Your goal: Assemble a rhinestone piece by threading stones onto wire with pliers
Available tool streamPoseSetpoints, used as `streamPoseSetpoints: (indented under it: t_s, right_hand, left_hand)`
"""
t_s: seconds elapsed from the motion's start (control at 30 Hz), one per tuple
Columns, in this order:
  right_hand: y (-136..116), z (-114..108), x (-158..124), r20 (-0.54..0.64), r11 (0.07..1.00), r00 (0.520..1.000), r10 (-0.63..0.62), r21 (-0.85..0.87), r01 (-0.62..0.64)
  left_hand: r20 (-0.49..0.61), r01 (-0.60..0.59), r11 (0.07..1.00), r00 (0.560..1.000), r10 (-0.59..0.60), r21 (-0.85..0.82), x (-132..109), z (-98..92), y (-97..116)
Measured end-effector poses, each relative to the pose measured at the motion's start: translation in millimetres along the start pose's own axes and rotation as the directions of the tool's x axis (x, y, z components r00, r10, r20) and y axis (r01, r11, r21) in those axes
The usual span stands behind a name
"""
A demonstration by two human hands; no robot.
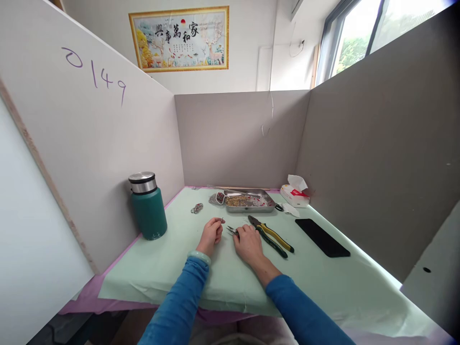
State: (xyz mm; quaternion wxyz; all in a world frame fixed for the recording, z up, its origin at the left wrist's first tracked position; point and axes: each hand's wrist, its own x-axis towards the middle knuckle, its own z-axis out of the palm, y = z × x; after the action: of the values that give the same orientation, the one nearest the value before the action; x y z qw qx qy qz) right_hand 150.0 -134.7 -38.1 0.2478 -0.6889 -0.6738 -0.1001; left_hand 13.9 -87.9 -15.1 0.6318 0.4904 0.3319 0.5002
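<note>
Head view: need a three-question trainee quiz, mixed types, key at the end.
1. True or false: the green bottle lies on its side.
2. Which of these is closest to the right hand?
A) tissue box
B) large pliers
C) green bottle
3. Fill in: the bracelet is on the ___ wrist.

Key:
1. False; the green bottle stands upright.
2. B, large pliers.
3. Left.
</note>
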Motion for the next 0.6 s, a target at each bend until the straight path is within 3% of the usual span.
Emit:
streamPoseSetpoints:
  t_s: [0.6]
  right_hand:
    - [0.4,0.6,1.2,0.017,1.0,1.0,-0.011,0.0,0.011]
  left_hand:
    - [0.0,0.003,0.999,1.0,-0.003,0.043,2.3,0.2,-3.1]
